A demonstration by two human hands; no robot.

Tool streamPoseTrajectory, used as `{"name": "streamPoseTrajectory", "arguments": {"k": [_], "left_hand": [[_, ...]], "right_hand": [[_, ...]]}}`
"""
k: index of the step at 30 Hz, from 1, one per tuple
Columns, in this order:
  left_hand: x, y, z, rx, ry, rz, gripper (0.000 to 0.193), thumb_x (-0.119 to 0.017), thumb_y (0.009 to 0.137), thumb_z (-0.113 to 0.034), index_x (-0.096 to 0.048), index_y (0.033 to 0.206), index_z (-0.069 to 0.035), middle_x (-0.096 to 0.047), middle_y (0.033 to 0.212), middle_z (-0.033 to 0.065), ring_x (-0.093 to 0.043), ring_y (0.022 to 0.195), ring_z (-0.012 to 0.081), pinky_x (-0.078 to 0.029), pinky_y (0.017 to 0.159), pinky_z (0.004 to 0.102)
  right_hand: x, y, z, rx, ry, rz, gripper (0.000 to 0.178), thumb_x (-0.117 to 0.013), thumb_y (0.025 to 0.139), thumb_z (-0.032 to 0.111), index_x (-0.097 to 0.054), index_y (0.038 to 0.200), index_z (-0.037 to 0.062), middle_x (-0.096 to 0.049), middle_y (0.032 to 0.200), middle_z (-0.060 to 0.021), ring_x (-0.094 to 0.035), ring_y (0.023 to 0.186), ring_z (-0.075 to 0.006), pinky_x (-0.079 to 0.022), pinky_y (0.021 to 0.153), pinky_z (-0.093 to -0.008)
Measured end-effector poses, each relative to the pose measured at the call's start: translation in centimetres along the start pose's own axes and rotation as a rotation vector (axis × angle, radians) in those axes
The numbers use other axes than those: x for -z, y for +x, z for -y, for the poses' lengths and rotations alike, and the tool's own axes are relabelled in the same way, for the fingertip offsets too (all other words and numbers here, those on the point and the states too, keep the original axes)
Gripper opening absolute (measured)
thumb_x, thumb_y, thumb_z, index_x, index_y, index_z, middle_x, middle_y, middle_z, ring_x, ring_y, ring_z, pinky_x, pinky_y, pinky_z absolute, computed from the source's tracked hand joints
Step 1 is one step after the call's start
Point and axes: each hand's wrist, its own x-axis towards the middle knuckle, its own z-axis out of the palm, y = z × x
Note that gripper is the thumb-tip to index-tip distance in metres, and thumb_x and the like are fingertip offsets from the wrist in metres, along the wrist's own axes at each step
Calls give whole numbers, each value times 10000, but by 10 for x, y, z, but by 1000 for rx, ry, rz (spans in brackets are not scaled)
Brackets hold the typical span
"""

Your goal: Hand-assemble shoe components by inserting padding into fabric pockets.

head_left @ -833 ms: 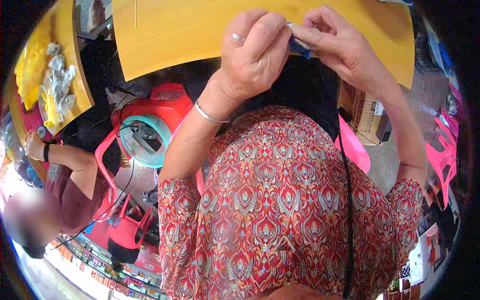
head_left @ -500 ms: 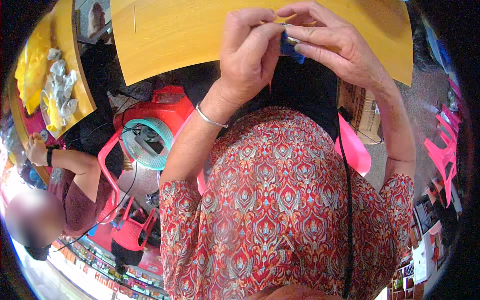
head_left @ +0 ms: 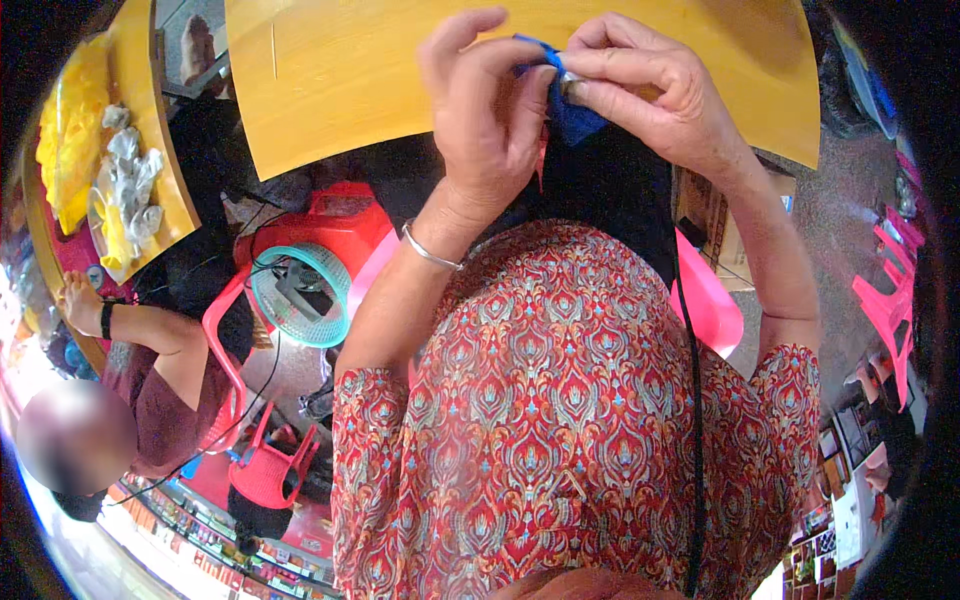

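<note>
Both my hands are raised near the front edge of the yellow table (head_left: 340,90), close together around a small piece of blue fabric (head_left: 578,122). My left hand (head_left: 490,120), with a silver bangle (head_left: 430,250) on its wrist, pinches the blue fabric between thumb and index finger; its other fingers are lifted and partly blurred. My right hand (head_left: 650,95) grips the fabric's upper edge with thumb and fingertips. A small shiny bit shows by the right thumb, too small to name. The blue fabric hangs down just past the table edge.
A thin stick (head_left: 274,50) lies on the table. At left, a side table (head_left: 180,205) bears yellow cloth (head_left: 75,130) and grey crumpled pieces (head_left: 130,170). A turquoise basket (head_left: 335,325) rests on a red chair (head_left: 350,205). Another person's hand (head_left: 80,303) is at far left. A cardboard box (head_left: 735,215) stands right.
The blue fabric now shows more, hanging lower and spread between my hands. My left hand's outer fingers have lifted and opened away. The view has shifted slightly.
</note>
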Motion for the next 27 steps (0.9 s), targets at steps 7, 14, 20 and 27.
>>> {"name": "streamPoseTrajectory", "arguments": {"k": [7, 14, 20, 27], "left_hand": [[7, 8, -14, 1108, -1381, 59, 343, -543, 951, -131, -463, 1262, -11, -571, 1109, 86, -554, 1021, 166, -481, 865, 288], [1, 10, -38, 900, -1140, 54, 352, -455, 991, -166, -439, 1294, 12, -545, 1202, 99, -535, 1088, 166, -433, 956, 303], [-4, 5, -38, 753, -819, -14, 366, -511, 962, -119, -416, 1292, 9, -514, 1240, 108, -532, 1096, 183, -420, 971, 304], [-1, 2, -34, 288, -18, 57, 140, -724, 755, -18, -605, 828, -9, -591, 797, 75, -581, 718, 175, -479, 662, 277]], "right_hand": [[-7, -1, 3, -170, 365, -203, 118, -641, 846, 4, -658, 963, -6, -585, 980, -31, -561, 849, -93, -453, 747, -210], [-7, 4, 6, -255, 296, -246, 295, -681, 786, 43, -609, 1072, 31, -592, 986, -23, -564, 924, -88, -464, 812, -232], [-6, 4, 1, -296, 370, -183, 304, -685, 800, 69, -598, 1089, 33, -613, 954, -4, -570, 899, -73, -478, 817, -234], [-12, 2, -13, -295, 277, -270, 274, -692, 829, 94, -599, 1076, 17, -625, 940, 1, -567, 870, -60, -473, 781, -215]]}}
